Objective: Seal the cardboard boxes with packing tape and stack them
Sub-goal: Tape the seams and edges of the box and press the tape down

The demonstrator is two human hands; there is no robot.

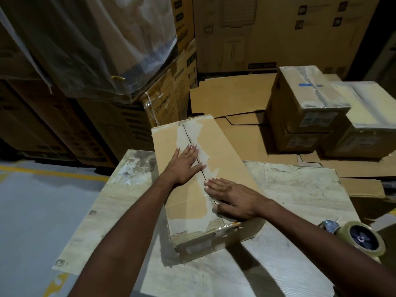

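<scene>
A long cardboard box point(225, 151) lies on the worn table point(295, 189), its flaps closed along a centre seam with torn tape marks. My left hand point(184, 166) lies flat on the left flap, fingers straight, touching the seam. Nearer to me, my right hand point(233, 198) presses flat across the seam. A tape dispenser with a roll of clear packing tape point(362, 239) sits at the table's right edge, apart from both hands. Taped boxes point(308, 99) are stacked on the floor at the right.
Flattened cardboard sheets point(231, 97) cover the floor behind the table. Tall printed cartons point(278, 28) and a plastic-wrapped stack point(90, 39) form a wall at the back and left. Grey floor with a yellow line point(53, 172) lies to the left.
</scene>
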